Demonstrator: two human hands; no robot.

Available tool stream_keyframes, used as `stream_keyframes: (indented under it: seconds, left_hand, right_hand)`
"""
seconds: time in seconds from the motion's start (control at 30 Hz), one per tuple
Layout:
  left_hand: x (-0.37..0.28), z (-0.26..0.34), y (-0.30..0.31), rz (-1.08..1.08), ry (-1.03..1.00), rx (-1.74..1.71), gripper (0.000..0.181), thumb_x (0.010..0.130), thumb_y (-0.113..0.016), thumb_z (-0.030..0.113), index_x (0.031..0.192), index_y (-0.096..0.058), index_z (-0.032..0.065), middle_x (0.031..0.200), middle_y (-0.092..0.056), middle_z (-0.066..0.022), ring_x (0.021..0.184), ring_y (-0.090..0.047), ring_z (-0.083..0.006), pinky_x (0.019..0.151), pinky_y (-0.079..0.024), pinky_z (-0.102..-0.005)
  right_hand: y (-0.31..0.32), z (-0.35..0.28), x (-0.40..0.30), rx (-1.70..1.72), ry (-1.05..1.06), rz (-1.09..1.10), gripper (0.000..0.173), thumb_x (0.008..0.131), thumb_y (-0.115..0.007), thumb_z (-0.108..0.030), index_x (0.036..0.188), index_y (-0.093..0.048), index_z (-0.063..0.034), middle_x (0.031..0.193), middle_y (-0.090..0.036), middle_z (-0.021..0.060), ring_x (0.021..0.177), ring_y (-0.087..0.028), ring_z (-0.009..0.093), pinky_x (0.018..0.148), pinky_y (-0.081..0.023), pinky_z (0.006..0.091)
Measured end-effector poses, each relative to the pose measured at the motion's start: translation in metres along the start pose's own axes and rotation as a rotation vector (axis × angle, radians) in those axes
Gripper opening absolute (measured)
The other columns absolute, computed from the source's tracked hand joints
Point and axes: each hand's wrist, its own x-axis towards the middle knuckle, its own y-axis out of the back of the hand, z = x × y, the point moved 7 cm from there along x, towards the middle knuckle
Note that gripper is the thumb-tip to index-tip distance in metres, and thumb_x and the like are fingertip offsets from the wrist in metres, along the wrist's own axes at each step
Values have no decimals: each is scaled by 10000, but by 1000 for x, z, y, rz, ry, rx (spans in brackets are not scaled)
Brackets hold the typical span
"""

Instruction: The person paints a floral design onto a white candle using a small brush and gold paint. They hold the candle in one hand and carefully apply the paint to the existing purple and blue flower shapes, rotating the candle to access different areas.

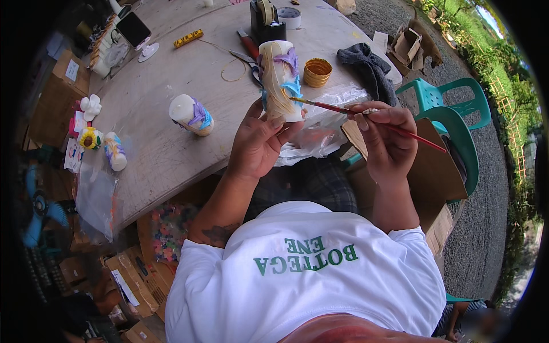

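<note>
My left hand point(261, 148) holds a white pillar candle point(274, 77) upright by its base, above the table. Purple and blue relief shapes and gold-coloured strands cover its side. In my right hand point(384, 137) is a thin red paintbrush point(330, 107), its tip at the candle's side among the gold strands. A small gold ribbed cup point(317, 72) stands on the table to the right of the candle. Left of my left hand, a shorter white candle point(191, 113) with purple and blue relief stands on the table. Another small decorated candle point(115, 152) is near the table's left edge.
Scissors point(246, 60), a black tape dispenser point(268, 25), a tape roll point(289, 18) and a dark cloth point(369, 68) lie beyond the candle. Clear plastic point(321, 128) hangs at the near edge. Teal chairs point(454, 100) and cardboard boxes stand at the right; a phone point(133, 29) is far left.
</note>
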Motion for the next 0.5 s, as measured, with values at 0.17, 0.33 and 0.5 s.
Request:
stream_keyframes:
  seconds: [0.17, 0.33, 0.5]
  left_hand:
    - [1, 0, -1, -4, -1, 4, 541, 827, -532, 15, 1293, -258, 22, 1209, -456, -196, 1132, -484, -311, 969, -424, -397]
    - [0, 1, 0, 7, -7, -1, 538, 826, -536, 17, 1289, -262, 23, 1207, -458, -191, 1129, -488, -303, 968, -425, -396]
    - [0, 1, 0, 11, -5, 10, 539, 824, -537, 14, 1288, -263, 23, 1207, -457, -192, 1130, -487, -302, 970, -423, -399]
  right_hand:
    - [0, -1, -1, -22, 2, -9, 204, 811, -493, 147, 965, -453, 19, 987, -567, 188, 978, -575, 256, 854, -459, 352]
    - [1, -3, -3, -43, -2, -26, 203, 809, -489, 152, 958, -451, 20, 988, -568, 186, 974, -576, 263, 852, -459, 357]
    - [0, -6, 0, -23, 16, -3, 201, 806, -496, 151, 953, -453, 21, 986, -568, 188, 971, -578, 263, 848, -462, 354]
